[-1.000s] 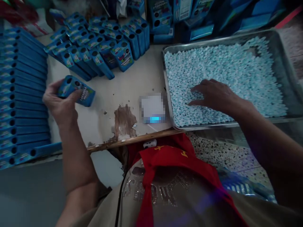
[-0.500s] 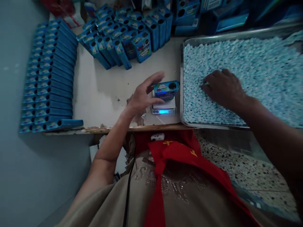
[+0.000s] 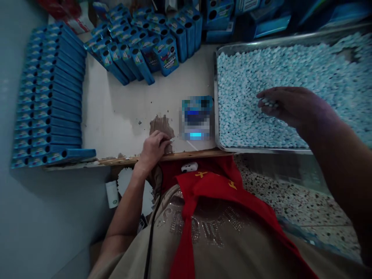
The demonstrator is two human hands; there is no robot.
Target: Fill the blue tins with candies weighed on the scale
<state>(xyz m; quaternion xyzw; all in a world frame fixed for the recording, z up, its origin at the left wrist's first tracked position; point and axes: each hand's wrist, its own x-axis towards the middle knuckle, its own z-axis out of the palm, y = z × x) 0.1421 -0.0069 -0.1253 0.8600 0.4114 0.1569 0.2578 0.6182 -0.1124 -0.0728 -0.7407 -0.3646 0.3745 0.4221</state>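
Observation:
My right hand (image 3: 286,102) is cupped over the metal tray (image 3: 216,97), its fingers closed on a small bunch of pale blue candies (image 3: 269,102). More of the same candies (image 3: 247,128) fill the tray beneath it. Left of the tray, a small digital scale (image 3: 195,134) with a lit display bears a blue box (image 3: 197,104); both look pixelated. My left hand (image 3: 155,147) rests by the table's front edge, left of the scale, with its fingers curled together. A tiny pale bit shows at its fingertips, too small to name.
Tight rows of blue boxes (image 3: 62,104) line the table's left side. Another group of blue boxes (image 3: 136,46) stands at the back, with more blue cartons (image 3: 219,19) behind the tray. The worn wooden table edge (image 3: 116,159) runs before me.
My left hand has left the box on the scale, moved left and toward me, and closed. My right hand has risen from the candies with some in its fingers.

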